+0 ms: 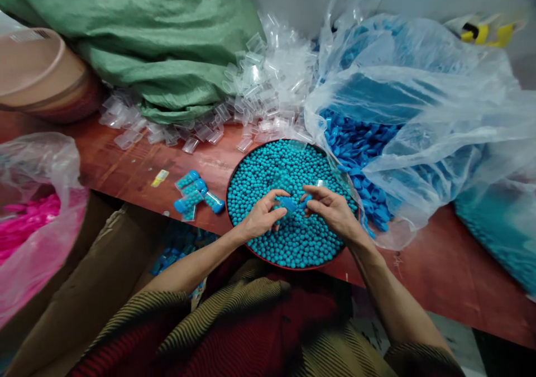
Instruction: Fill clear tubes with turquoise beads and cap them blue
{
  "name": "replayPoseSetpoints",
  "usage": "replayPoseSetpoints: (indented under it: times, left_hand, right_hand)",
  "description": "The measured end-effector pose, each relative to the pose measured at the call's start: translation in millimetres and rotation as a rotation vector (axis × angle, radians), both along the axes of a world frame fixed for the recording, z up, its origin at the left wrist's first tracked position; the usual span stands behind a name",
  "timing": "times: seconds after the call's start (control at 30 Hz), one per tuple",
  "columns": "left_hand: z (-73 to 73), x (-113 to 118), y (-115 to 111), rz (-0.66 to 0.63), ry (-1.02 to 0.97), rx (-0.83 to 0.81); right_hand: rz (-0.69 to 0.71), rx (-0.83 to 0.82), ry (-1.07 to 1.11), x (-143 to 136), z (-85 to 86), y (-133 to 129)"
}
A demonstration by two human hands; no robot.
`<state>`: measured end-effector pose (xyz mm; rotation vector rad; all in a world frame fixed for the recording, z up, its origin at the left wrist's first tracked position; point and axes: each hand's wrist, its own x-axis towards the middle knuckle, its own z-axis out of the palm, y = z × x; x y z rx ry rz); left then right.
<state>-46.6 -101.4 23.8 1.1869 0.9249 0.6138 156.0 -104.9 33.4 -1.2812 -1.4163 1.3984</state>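
A round red-rimmed tray full of small turquoise balls lies in front of me. Over it, my left hand pinches a clear plastic tube, blurred against the balls, with a blue part near my fingertips. My right hand is close by on the right, thumb and fingers closed on a small blue cap. Left of the tray, several blue-capped tubes filled with turquoise balls lie in a small pile.
Clear empty tubes are heaped behind the tray, beside a green sack. An open plastic bag of blue caps stands at right, with a bag of turquoise balls beyond. At left are a tan bucket and bagged pink pieces.
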Motion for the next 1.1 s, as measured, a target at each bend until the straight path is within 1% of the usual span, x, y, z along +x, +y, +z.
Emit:
replayPoseSetpoints:
  times: [0.07,0.13,0.2,0.27,0.37,0.43,0.5,0.6,0.67,0.8,0.87,0.93,0.97,1.03,1.1]
  left_hand:
    - [3.2,2,-4,0.016,0.026,0.01]
    - [5.3,7,-9,0.076,0.053,0.039]
    - [6.4,12,-12,0.156,0.075,0.099]
    - [7.1,15,-14,0.204,0.08,0.161]
    - [8.2,16,-11,0.187,0.06,0.212]
    - [8.9,15,-9,0.147,0.041,0.212]
    - [9.7,16,-8,0.128,0.028,0.192]
    - [12.1,20,-9,0.152,-0.01,0.126]
    - [14.2,23,-10,0.193,-0.027,0.081]
    - [14.5,28,-12,0.245,-0.018,0.055]
    - [11.7,28,-14,0.243,0.01,0.084]
    - [8.8,27,-15,0.238,0.079,0.145]
    - [8.0,26,-15,0.233,0.125,0.179]
    - [8.6,17,-14,0.219,0.206,0.238]
    - [11.7,-2,-9,0.225,0.261,0.279]
  right_hand:
    - [-0.062,0.056,-0.037,-6,-0.8,-1]
    - [-0.062,0.168,-0.175,-15,0.1,-4]
    - [-0.015,0.295,-0.337,-25,1.4,-10]
    - [0.049,0.398,-0.468,-32,0.9,-16]
    - [0.108,0.492,-0.622,-39,-4.7,-24]
    - [0.111,0.519,-0.703,-42,-9.3,-27]
    - [0.072,0.552,-0.755,-44,-12.8,-28]
    - [-0.002,0.629,-0.792,-46,-15.8,-28]
    - [-0.003,0.673,-0.784,-46,-18.7,-25]
    - [0.023,0.708,-0.73,-44,-31.0,-21]
    - [0.008,0.704,-0.728,-47,-37.1,-23]
    - [-0.016,0.69,-0.743,-53,-38.4,-27]
    - [-0.011,0.675,-0.761,-56,-36.4,-29]
    - [0.058,0.63,-0.824,-60,-27.4,-31]
    - [0.145,0.562,-0.916,-56,-14.7,-27]
